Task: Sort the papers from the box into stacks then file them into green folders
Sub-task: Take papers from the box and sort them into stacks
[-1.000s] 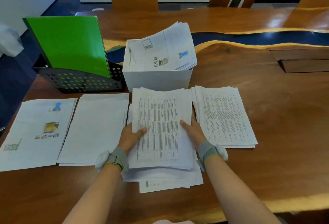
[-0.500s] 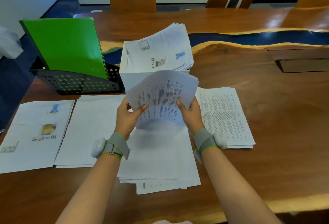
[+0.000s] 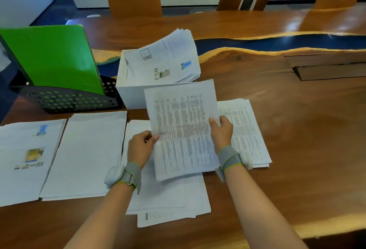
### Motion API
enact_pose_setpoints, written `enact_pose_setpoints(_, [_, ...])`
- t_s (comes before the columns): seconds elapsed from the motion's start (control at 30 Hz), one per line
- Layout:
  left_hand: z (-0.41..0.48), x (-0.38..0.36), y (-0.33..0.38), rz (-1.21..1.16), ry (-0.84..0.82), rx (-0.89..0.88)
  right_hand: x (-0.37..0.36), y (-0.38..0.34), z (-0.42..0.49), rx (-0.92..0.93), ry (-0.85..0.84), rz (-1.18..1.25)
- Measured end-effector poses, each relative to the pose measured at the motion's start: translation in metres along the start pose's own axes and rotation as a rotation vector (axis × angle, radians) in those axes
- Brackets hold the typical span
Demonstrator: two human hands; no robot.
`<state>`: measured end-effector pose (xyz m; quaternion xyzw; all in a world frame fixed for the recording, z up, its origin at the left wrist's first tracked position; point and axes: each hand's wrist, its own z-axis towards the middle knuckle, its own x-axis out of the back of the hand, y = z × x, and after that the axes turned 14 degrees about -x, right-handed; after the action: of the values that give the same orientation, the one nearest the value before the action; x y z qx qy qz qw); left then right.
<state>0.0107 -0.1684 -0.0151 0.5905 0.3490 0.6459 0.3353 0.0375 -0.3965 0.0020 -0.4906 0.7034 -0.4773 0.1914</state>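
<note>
The sheaf of papers is being held above the middle pile, left hand and right hand each pinching one long edge, while the matching stack is lying just to its right, nearer the right hand, long axes almost parallel

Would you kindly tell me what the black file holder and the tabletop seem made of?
The black file holder looks like matte perforated metal, given its regular punched holes, though plastic is possible. The tabletop looks like glossy varnished wood, judging by grain and reflections.
</note>
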Motion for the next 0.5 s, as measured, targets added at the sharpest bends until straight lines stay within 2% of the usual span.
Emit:
enact_pose_setpoints(0.17, [-0.004,-0.047,0.009,0.021,-0.159,0.061,0.036,0.015,0.022,-0.088,0.214,-0.031])
enact_pose_setpoints(0.3, [0.000,-0.088,0.025,-0.029,-0.237,0.093,0.065,0.021,0.041,-0.086,0.289,-0.298])
enact_pose_setpoints(0.37, [0.005,-0.102,0.031,-0.041,-0.257,0.108,0.073,0.023,0.045,-0.054,0.288,-0.437])
enact_pose_setpoints(0.5, [0.022,-0.133,0.048,-0.066,-0.289,0.149,0.082,0.029,0.055,-0.028,0.176,-0.592])
